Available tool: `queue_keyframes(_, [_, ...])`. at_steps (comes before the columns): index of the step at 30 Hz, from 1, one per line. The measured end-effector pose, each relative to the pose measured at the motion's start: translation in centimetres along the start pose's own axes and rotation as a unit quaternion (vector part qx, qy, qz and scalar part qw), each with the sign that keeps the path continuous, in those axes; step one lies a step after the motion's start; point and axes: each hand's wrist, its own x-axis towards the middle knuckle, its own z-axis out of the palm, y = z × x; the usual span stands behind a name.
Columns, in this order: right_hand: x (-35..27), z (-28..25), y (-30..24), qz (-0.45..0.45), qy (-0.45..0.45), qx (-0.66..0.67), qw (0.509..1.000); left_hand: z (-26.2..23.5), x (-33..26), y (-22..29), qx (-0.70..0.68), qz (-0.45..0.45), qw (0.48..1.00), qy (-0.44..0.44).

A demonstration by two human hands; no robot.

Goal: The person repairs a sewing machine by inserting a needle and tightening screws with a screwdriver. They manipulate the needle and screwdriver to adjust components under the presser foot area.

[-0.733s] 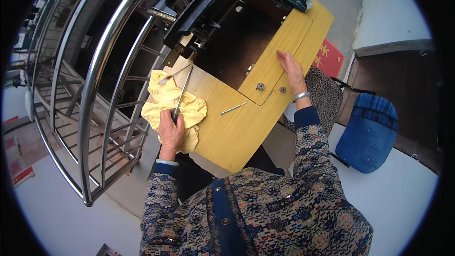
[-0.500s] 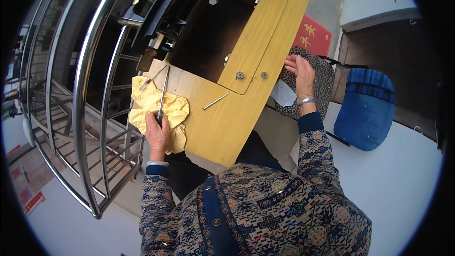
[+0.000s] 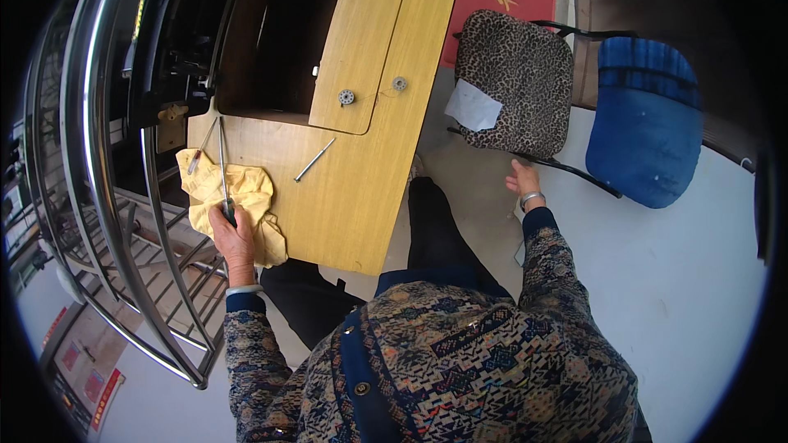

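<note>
Head view: we list first one screwdriver, its long, slim metal shaft lying past the edge of a cloth near the front of the counter. The left hand is clamped on its dark handle, thumb alongside, which we judge steadies the tool.

Beneath: one yellow cloth, soft, crumpled, probably laid there to spare the wood. Beside the shaft, one small screwdriver with a reddish handle, likely kept within reach.

Outward: one thin metal pin, set slantwise; two round, pierced bobbins, apparently joined by thread; the counter itself, smooth yellow wood grain.

Farther right: the right hand, fingers loosely apart, seemingly holding nothing, near a chair with leopard-print seat; we cannot tell whether they touch. On the seat, one creased white paper.
</note>
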Motion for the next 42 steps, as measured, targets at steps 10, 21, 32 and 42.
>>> queue_keyframes(10, [13.6,5.5,3.5,0.046,0.083,0.365,0.926,0.3,0.0,-0.7,0.066,0.057,0.996,0.024])
queue_keyframes(21, [14.5,8.6,4.2,-0.025,0.082,0.506,0.858,0.0,-0.1,-1.7,0.036,0.122,0.992,0.024])
queue_keyframes(32, [12.0,10.0,5.5,-0.035,0.111,0.496,0.86,0.4,0.1,-1.5,0.001,0.195,0.979,0.055])
queue_keyframes(42, [9.9,11.2,8.3,-0.059,0.046,0.533,0.843,1.2,-0.8,-1.1,-0.038,0.211,0.968,0.129])
